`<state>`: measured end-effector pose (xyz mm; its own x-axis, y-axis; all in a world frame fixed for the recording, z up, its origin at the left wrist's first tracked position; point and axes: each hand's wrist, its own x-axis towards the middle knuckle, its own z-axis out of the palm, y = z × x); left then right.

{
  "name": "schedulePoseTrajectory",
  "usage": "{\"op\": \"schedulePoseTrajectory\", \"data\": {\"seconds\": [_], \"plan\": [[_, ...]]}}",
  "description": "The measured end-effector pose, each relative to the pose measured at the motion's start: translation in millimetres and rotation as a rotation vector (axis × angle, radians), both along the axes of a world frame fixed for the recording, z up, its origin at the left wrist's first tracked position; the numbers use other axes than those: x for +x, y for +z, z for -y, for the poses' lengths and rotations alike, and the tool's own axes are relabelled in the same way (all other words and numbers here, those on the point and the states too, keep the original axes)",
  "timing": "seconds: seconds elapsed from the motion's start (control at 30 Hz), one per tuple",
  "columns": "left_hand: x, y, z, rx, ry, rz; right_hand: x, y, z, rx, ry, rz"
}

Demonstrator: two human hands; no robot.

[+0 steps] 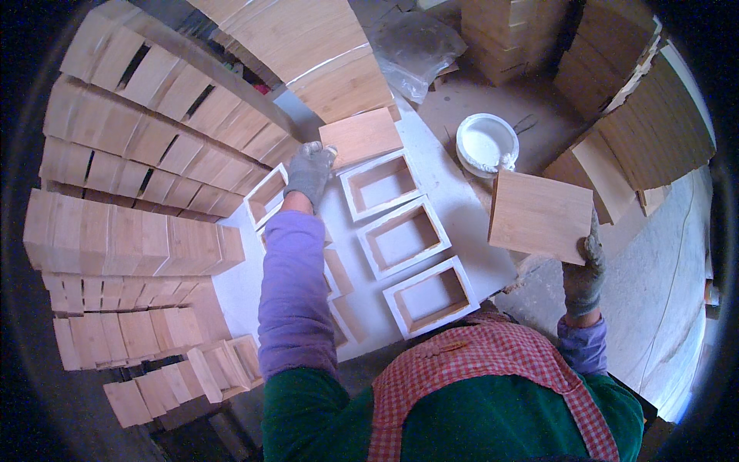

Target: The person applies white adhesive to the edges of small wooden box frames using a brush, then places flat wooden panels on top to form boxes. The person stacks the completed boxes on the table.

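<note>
My left hand point(312, 170), in a grey work glove, has its fingers curled at the left edge of a flat wooden panel point(364, 137) at the far end of the row. My right hand point(584, 274), gloved too, grips another wooden panel point(541, 216) by its near right corner, held up right of the table. Three open rectangular wooden frames with white-coated rims, a far one point(381, 186), a middle one point(404, 237) and a near one point(431, 297), stand in a row. Another white-rimmed frame point(267, 196) lies left of my left hand; my forearm partly hides more frames.
Tall stacks of wooden boxes point(133, 231) line the left side, with another stack point(323, 58) at the far end of the white table point(444, 167). A white bowl point(488, 144) with white paste stands on the right. Stacked panels point(658, 138) are farther right; a plastic bag point(415, 52) lies beyond.
</note>
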<state>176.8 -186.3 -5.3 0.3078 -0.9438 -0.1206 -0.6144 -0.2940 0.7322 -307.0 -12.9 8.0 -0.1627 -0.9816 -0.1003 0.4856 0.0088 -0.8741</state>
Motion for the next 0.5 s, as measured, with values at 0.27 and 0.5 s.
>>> {"op": "schedulePoseTrajectory", "data": {"seconds": [0.27,0.5], "plan": [[-34.7,47.5,-31.8,-0.175,0.001,0.215,14.2,19.2,6.5,-0.036,0.048,-0.073],[-171.5,65.0,-130.4,-0.067,-0.528,-0.656,44.1,21.4,31.8,-0.109,0.255,0.098]]}}
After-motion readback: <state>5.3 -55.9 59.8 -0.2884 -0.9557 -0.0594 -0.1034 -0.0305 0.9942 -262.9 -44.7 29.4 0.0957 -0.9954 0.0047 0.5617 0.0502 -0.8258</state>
